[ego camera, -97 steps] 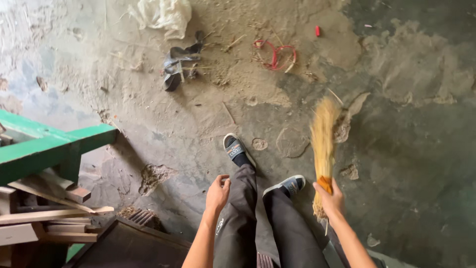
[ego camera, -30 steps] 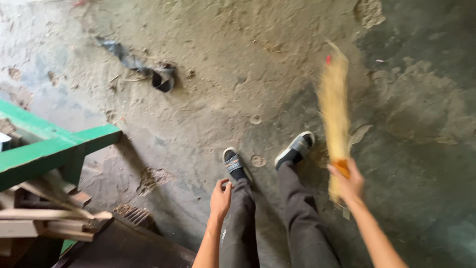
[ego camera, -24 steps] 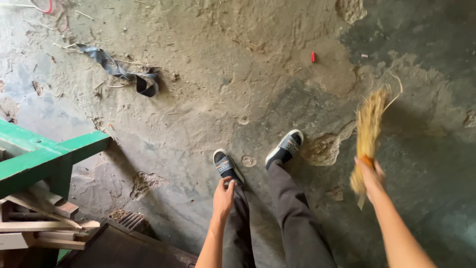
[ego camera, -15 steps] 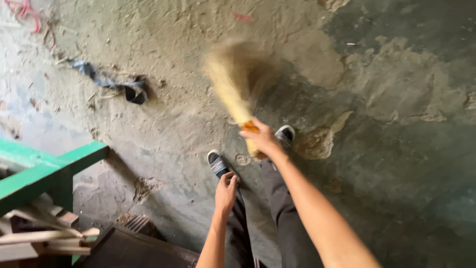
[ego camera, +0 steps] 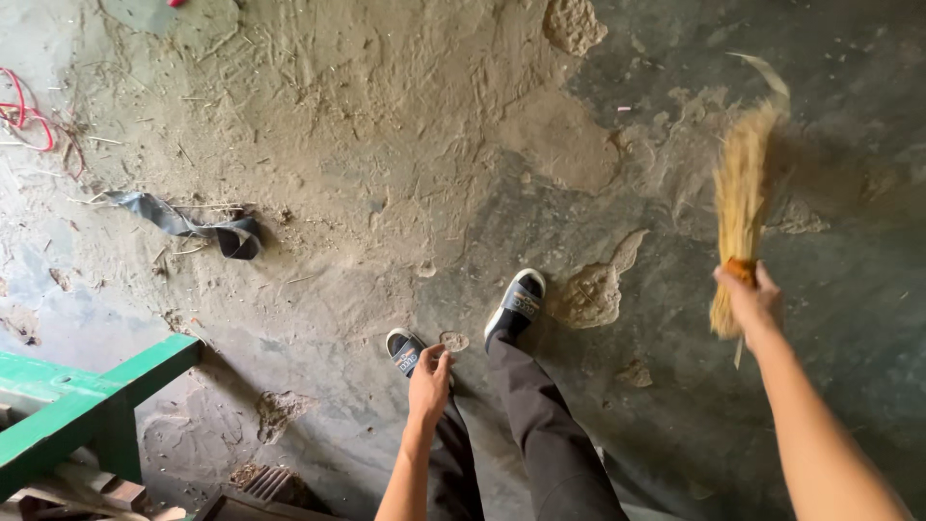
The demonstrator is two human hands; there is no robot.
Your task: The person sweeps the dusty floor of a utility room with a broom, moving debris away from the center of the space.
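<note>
The right hand (ego camera: pixel 750 299) is out to the right side, fingers wrapped tight around the orange-bound neck of a straw broom (ego camera: pixel 743 198). The broom's bristles fan up and away from the hand, toward the top of the view, slightly blurred, with one loose strand curling off the tip. A short stub of the broom sticks out below the fist. The bristles hang over a dark, damp-looking patch of the concrete floor (ego camera: pixel 405 145), well apart from the feet.

The left hand (ego camera: pixel 428 381) hangs low in the middle, fingers loosely curled and empty, resting against the dark trouser leg (ego camera: pixel 540 434) just above the left sandal (ego camera: pixel 406 349). The right sandal (ego camera: pixel 517 304) is planted a step ahead, just beside a pale crusted patch of dirt.

Out to the left, a grey strip of cloth (ego camera: pixel 188 224) lies twisted in the dust, well away from both hands. Farther left, at the edge, a red cord (ego camera: pixel 29 121) lies in a loop. In the bottom-left corner sits a green wooden frame (ego camera: pixel 92 400) with scraps of wood under it. Pale sandy dust covers the left and middle of the floor.
</note>
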